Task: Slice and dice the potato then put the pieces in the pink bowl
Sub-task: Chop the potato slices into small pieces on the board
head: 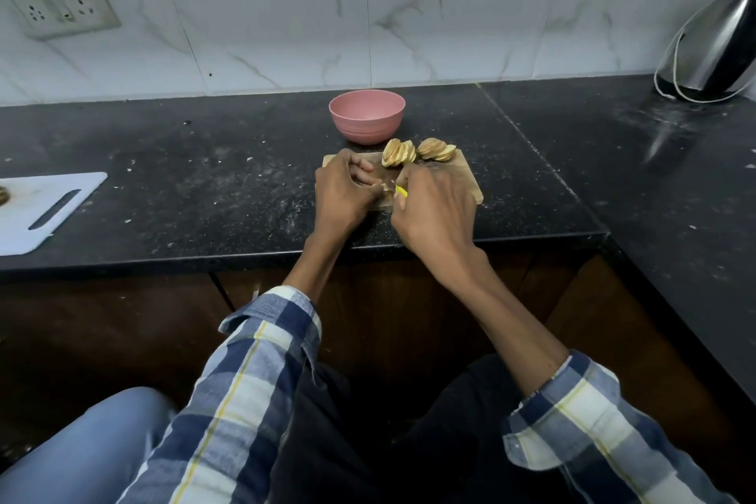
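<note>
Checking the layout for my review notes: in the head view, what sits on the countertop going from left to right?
White cutting board → left hand → right hand on the wooden cutting board → steel kettle. The pink bowl and potato slices overlap the hands' span, so they are left out.

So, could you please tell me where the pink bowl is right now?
In the head view the pink bowl stands on the black counter near the tiled wall, just behind the wooden cutting board and its potato slices.
</note>
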